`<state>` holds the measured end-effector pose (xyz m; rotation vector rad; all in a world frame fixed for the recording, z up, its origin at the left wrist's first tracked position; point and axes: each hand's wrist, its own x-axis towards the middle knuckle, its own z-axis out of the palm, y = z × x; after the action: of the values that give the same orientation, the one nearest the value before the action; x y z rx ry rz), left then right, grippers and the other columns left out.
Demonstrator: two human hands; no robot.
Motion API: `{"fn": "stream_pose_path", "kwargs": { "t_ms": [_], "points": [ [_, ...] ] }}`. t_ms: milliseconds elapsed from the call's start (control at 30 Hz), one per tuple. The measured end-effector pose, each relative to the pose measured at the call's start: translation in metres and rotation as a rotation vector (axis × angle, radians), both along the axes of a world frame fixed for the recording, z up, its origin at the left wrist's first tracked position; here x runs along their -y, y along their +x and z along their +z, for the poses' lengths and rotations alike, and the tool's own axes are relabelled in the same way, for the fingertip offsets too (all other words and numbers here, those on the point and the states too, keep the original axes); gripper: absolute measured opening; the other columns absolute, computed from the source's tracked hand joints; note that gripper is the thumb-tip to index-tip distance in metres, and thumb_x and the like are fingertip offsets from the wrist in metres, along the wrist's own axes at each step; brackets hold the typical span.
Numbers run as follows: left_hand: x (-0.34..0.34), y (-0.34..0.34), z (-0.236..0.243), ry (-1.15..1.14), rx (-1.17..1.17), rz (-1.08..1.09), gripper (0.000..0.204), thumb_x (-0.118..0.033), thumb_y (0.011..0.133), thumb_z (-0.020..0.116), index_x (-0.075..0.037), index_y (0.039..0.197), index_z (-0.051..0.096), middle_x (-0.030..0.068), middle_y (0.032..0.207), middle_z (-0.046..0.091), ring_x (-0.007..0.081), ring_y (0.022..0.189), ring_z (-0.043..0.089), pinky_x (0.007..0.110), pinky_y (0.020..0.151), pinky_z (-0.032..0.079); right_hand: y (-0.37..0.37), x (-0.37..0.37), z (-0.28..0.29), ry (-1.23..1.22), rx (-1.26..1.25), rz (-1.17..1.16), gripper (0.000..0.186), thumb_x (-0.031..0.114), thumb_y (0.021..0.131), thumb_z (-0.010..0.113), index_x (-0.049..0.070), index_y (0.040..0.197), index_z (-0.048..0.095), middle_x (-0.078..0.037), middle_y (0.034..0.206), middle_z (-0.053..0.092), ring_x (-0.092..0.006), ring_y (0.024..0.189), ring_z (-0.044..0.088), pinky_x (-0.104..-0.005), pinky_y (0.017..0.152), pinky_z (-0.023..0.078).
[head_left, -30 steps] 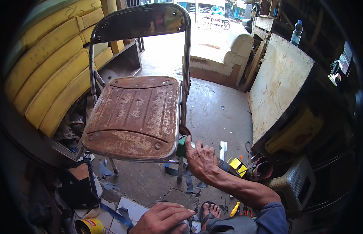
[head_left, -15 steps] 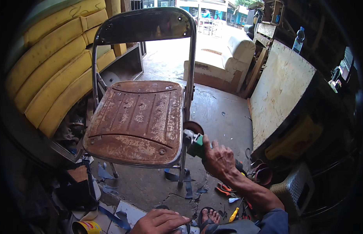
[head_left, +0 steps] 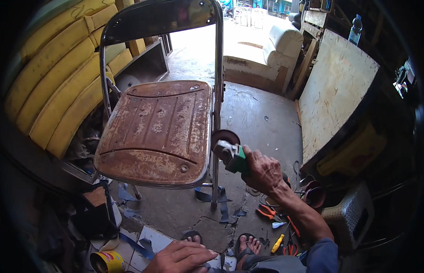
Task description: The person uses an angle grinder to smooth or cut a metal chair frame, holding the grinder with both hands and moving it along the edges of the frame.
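Observation:
My right hand (head_left: 265, 173) is wrapped round the green body of an angle grinder (head_left: 239, 160). The grinder's dark, worn disc (head_left: 226, 136) is beside the right-hand tube of a metal folding chair (head_left: 218, 82); whether they touch I cannot tell. Rust and flaking paint cover the chair's bare seat (head_left: 153, 132), and its backrest (head_left: 162, 20) is dark and shiny with screw holes. My left hand (head_left: 181, 257) lies low in the picture near my lap, fingers stretched out, holding nothing that shows.
Orange-handled pliers (head_left: 266, 211) and a yellow-handled screwdriver (head_left: 278, 242) lie on the floor at right, near a woven-pattern stool (head_left: 348, 211). Yellow cushions (head_left: 61, 86) line the left. A pale armchair (head_left: 262, 57) stands behind, a leaning board (head_left: 337, 91) at right, a yellow can (head_left: 107, 261) lower left.
The whole view has shifted, so the chair sits higher and farther left. The grinder has drawn slightly right of the chair's tube, and its head shows more fully. My left hand stays resting.

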<state>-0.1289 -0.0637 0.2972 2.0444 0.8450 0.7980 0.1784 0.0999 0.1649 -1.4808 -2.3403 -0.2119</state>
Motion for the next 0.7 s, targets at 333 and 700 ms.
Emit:
{"fn": "stream_pose_path", "kwargs": {
  "t_ms": [333,700],
  "points": [
    [0.008,-0.011,0.002,-0.012,0.025,-0.006,0.025,-0.007,0.091,0.065,0.002,0.113,0.068,0.0184,0.106,0.07,0.0379,0.102,0.067,0.045,0.091,0.054,-0.023,0.089,-0.133,-0.418,0.118,0.014,0.062,0.017,0.088,0.06,0.011,0.147,0.041,-0.019,0.094,0.062,-0.0358,0.072,0.068,-0.0497,0.061,0.05],
    [0.002,-0.016,-0.002,-0.047,0.024,-0.044,0.024,-0.005,0.089,0.067,0.003,0.111,0.069,0.0183,0.106,0.071,0.0376,0.102,0.068,0.044,0.091,0.054,-0.053,0.078,-0.113,-0.511,-0.021,-0.121,0.082,0.028,0.076,0.076,0.006,0.146,0.037,-0.02,0.095,0.062,-0.0375,0.072,0.068,-0.0489,0.061,0.055]
  ]
}}
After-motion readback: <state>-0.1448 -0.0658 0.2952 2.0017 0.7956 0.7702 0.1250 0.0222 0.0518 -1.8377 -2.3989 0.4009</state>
